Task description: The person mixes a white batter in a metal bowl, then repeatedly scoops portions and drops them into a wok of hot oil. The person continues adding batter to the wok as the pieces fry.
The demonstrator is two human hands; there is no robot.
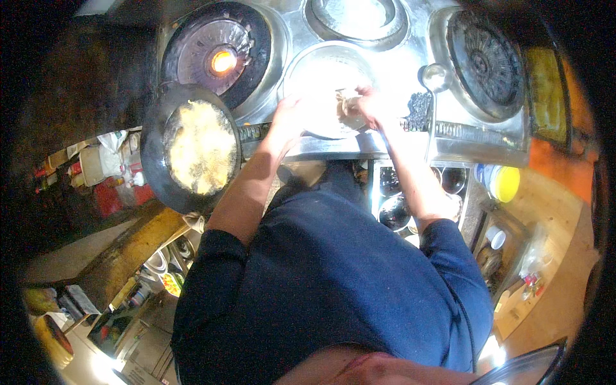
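A round pan or basin (308, 55), washed out by glare, stands on the steel range top in front of me. My left hand (288, 115) is at its near left rim and seems to grip it; glare hides the fingers. Over the right side of the basin, my right hand (369, 108) holds a crumpled brownish cloth or paper (344, 103) against or just above the inside. A dark wok (156, 159) with a pale yellow layer inside sits beside my left forearm. To the right of my right hand lies a black scrubbing pad (418, 109).
A burner (211, 57) glows orange at upper left; a dark burner (486, 67) is at right. A steel ladle (436, 78) lies with its handle over the range edge. Below it, a metal rack (377, 185) holds several round containers, near a yellow-lidded tub (506, 184).
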